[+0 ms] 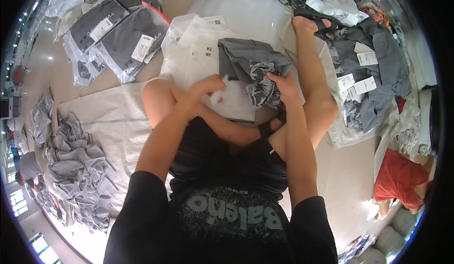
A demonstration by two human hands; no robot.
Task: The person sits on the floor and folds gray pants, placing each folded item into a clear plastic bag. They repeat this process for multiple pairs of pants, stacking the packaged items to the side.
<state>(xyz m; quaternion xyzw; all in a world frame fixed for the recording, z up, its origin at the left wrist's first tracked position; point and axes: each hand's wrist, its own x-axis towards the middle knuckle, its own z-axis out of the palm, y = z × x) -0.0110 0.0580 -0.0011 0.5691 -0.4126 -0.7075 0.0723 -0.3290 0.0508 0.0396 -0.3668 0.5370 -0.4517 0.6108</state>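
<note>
grey garment (243,51) pinched in the right hand (286,88)
it lies left and ahead of that grip; left hand (210,85), just beside it, clutches a white wad (218,95)

Here's the left forearm (171,121), angling inward across the bent left leg (155,96), left hand (211,84) curled in a grip! And the right forearm (299,134) extends nearly straight ahead, right hand (283,86) pinching, thumb (271,75) uppermost!
</note>
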